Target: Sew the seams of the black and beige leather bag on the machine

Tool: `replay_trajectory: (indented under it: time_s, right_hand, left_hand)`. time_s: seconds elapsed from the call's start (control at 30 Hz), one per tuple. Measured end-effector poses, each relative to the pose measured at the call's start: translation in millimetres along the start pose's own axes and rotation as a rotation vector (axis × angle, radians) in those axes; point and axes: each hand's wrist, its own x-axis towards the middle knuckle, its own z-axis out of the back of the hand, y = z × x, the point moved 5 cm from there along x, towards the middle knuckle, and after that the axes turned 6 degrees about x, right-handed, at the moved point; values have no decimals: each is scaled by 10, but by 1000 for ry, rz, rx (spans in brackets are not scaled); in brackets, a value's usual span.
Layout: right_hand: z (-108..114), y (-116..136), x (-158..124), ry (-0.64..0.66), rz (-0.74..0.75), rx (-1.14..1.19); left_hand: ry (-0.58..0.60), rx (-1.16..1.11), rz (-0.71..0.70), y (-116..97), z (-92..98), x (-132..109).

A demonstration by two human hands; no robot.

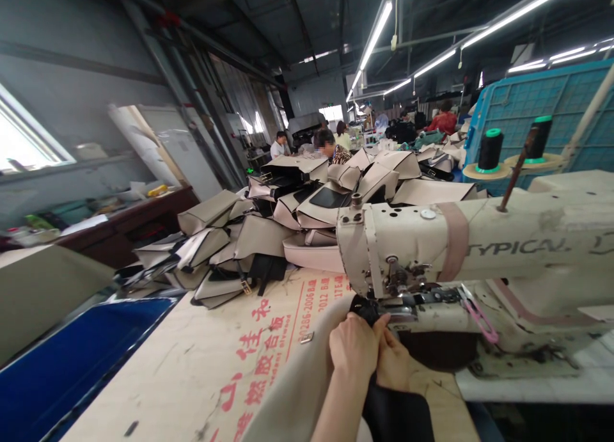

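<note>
A beige bag [307, 381] with black parts lies across the front of the table, its upper edge at the sewing head of a sewing machine [403, 237]. My left hand [354, 345] is closed on the bag's dark edge, close to the needle area. Right beside it, my right hand [393, 359] pinches the same edge, with its fingertips near the machine's arm. A black flap [400, 413] hangs below my hands. The needle and the exact seam are hidden behind my fingers and the machine head.
Beige and black bags [259, 237] are heaped behind the plywood table [249, 359]. Pink-handled snips [482, 320] rest on the machine. Black thread spools [490, 151] stand behind it, near a blue crate [542, 109]. A blue bin [91, 365] is at left. People work farther back.
</note>
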Motion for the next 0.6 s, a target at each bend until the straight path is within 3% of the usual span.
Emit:
replay_trajectory:
  time_s: [0.23,0.43,0.6]
  right_hand:
    - [-49,-87,21,72,-125,135]
    - [-57,-155,3,59,-221,185]
    - [-73,-179,6,40,-257,214]
  left_hand:
    - [-70,-72,70,132,-89,85]
    - [-109,-280,43,294,-228,141]
    - [-124,-300,51,324,-237,180]
